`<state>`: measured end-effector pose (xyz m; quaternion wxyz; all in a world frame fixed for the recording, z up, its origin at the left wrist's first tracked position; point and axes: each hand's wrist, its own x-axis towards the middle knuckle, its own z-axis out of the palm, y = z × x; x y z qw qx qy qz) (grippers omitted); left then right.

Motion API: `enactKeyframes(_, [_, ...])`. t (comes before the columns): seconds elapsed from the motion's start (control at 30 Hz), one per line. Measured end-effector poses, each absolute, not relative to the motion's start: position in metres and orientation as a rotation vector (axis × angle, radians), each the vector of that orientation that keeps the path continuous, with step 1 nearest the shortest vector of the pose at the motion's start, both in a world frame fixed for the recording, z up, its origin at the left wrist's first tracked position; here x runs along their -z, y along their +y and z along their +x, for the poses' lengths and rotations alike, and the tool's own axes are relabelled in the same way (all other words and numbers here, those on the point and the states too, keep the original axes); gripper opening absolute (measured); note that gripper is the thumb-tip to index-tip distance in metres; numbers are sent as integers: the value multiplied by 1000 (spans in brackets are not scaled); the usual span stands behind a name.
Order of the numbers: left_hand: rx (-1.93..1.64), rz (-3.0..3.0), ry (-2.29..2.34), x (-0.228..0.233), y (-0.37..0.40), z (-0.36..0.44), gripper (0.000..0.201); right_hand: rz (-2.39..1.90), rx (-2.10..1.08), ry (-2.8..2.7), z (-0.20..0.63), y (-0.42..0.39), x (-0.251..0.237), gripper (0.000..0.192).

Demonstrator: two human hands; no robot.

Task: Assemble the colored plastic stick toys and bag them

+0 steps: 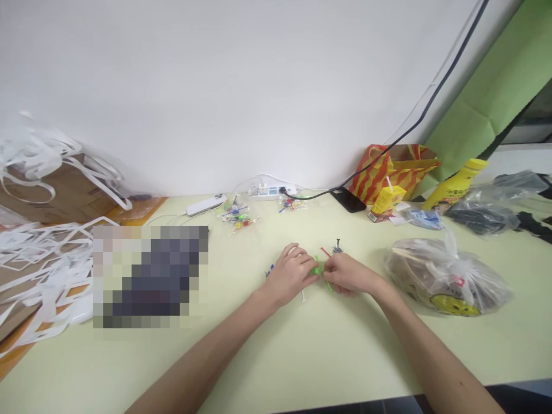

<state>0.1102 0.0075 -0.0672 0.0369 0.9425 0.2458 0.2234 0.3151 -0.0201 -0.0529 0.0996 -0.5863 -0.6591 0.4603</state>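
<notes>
My left hand [292, 272] is over the table with its fingers curled and closed on a small bright green plastic piece [317, 267]. Close to its right, my right hand [348, 272] is in a fist-like pinch, with a thin green plastic piece [328, 284] poking out below the fingers. The shape of both green pieces is mostly hidden. A thin red piece [325, 251] and a dark grey piece [337, 247] lie just beyond my right hand. Blue bits [270, 269] show at the left hand's outer side, and a white stick-like piece [303, 296] shows beneath it.
Small clear bags of coloured pieces [239, 218] lie near a power strip [271, 191]. A knotted plastic bag [448, 276] sits at right, before a juice carton [386, 202] and yellow bottle [456, 185]. White strips [47, 270] and a pixelated dark object [159, 276] occupy the left.
</notes>
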Motion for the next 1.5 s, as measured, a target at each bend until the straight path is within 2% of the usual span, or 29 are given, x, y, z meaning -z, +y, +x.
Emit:
enactKeyframes(0.1, [-686, 2883, 762, 66, 8, 108, 16, -1731, -1265, -1981, 314, -19, 55, 19])
enactKeyframes(0.27, [-734, 2868, 793, 56, 11, 92, 47, -1672, -1205, -2052, 317, -19, 50, 20])
enactKeyframes(0.37, [-704, 2858, 749, 51, 15, 76, 53, -1614, -1235, -2075, 324, -19, 43, 26])
enactKeyframes(0.47, [-681, 2849, 739, 53, 18, 63, 47, -1586, -1263, -2022, 332, -19, 38, 27])
enactKeyframes(0.63, [-652, 2824, 713, 63, 18, 57, 25, -1484, -1190, -1899, 336, -18, 34, 33])
enactKeyframes(0.8, [-647, 2785, 733, 66, 14, 55, 15, -1554, -822, -1777, 343, -16, 30, 39])
enactKeyframes(0.9, [-678, 2771, 741, 65, 11, 53, 14, -1672, -595, -1822, 353, -13, 29, 38])
enactKeyframes(1.03, [-717, 2783, 750, 66, 10, 53, 17, -1824, -495, -1988, 364, -12, 28, 31])
enactKeyframes(1.3, [-866, 2808, 762, 65, 8, 56, 33, -1819, -632, -2160, 361, -13, 29, 31])
enactKeyframes(1.5, [-933, 2779, 800, 61, 4, 60, 24, -1825, -654, -2216, 358, -10, 38, 36])
